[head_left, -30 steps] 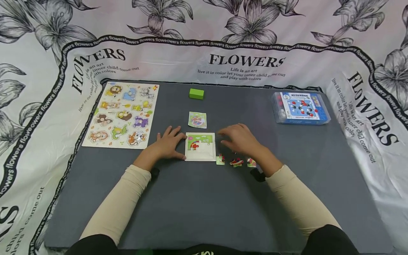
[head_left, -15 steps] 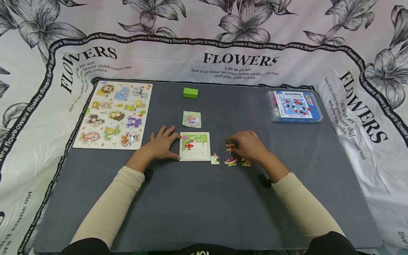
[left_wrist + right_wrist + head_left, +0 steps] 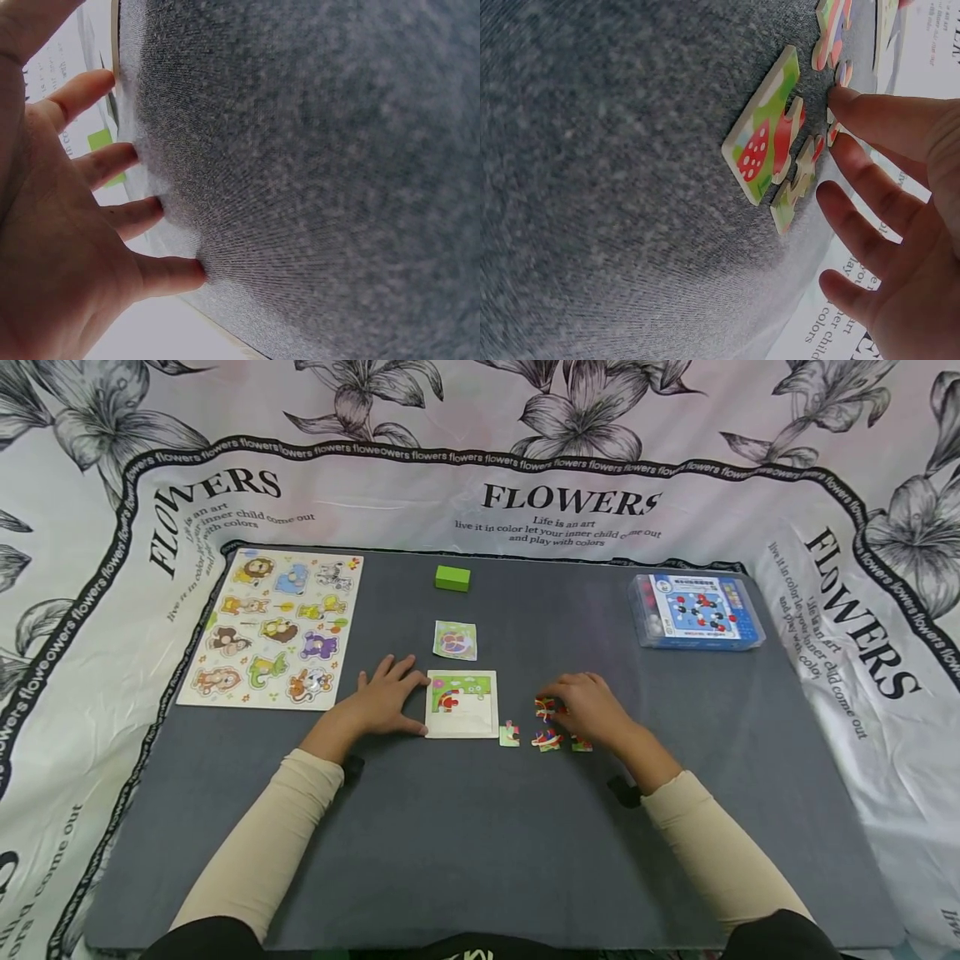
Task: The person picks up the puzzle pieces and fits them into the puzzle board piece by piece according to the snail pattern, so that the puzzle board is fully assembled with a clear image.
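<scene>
A square jigsaw tray [image 3: 462,724] lies mid-table, its upper part filled with green and red pieces. My left hand [image 3: 381,700] spreads its fingers along the tray's left side, thumb and index fingertip at its edge. In the left wrist view, the fingertips of that hand [image 3: 71,240] rest on the grey cloth. To the tray's right, my right hand [image 3: 594,706] pinches a colourful puzzle piece [image 3: 544,708] between thumb and index finger. Loose puzzle pieces [image 3: 547,740] lie just below it, and another piece [image 3: 510,734] sits by the tray's corner. A corner piece [image 3: 754,150] shows a white-dotted red shape.
Above the tray lie a small picture card [image 3: 454,641] and a green block [image 3: 452,579]. An animal puzzle board [image 3: 270,631] occupies the left back. At the back right stands a clear-and-blue plastic box [image 3: 697,612]. Flower-printed cloth [image 3: 570,518] borders the grey table.
My right hand has moved from beside the tray to the right and down onto the loose pieces, where it has taken hold of one. The left hand stays at the tray; the view has shifted slightly.
</scene>
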Motion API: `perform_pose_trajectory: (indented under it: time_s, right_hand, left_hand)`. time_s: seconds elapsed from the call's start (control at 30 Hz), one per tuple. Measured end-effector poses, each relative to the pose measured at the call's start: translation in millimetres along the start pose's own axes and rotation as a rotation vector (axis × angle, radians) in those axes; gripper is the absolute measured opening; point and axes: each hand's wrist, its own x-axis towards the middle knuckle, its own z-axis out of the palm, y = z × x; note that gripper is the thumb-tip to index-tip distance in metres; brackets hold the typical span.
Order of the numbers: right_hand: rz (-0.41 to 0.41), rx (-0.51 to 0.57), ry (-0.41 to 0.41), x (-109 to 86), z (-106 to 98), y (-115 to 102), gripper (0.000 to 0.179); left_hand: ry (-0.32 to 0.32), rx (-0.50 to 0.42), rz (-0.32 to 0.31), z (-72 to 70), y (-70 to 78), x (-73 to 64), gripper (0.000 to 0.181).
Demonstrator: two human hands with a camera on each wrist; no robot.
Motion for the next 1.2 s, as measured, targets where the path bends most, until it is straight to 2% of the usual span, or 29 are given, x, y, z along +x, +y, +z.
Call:
perform_pose_trajectory:
  time_s: [0.4,0.87,1.2]
  right_hand:
    - [-0.067,-0.009,0.062,5.7,2.5,-3.3,0.031]
    - [-0.136,-0.001,0.058,35.6,0.2,-44.3,0.032]
    - [-0.193,-0.008,0.049,64.2,15.4,-74.4,0.026]
  left_hand:
    - [0.005,0.005,0.004,-4.2,1.6,-4.2,0.08]
    - [-0.014,0.017,-0.005,-1.9,2.4,1.8,0.079]
    - [-0.025,0.026,-0.03,-3.1,-0.5,-1.1,0.08]
